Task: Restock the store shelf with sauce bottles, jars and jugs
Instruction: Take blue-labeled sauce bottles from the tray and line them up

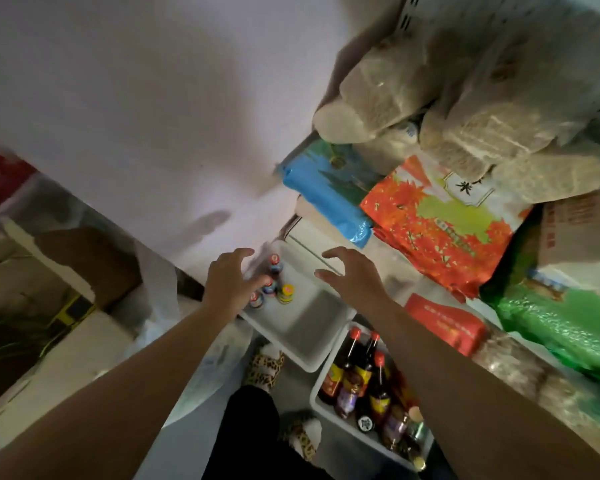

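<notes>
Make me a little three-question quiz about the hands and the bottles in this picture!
1. True or false: the left hand is gripping a bottle.
2. Which cap colour stands alone among the small jars in the upper white bin? A) yellow B) green C) black
3. Fill in: the tall dark sauce bottles in the lower white bin have ___ caps.

Key
1. False: its fingers are spread above the jars, holding nothing; the right hand is open too.
2. A: the yellow-capped jar.
3. Red.
</notes>
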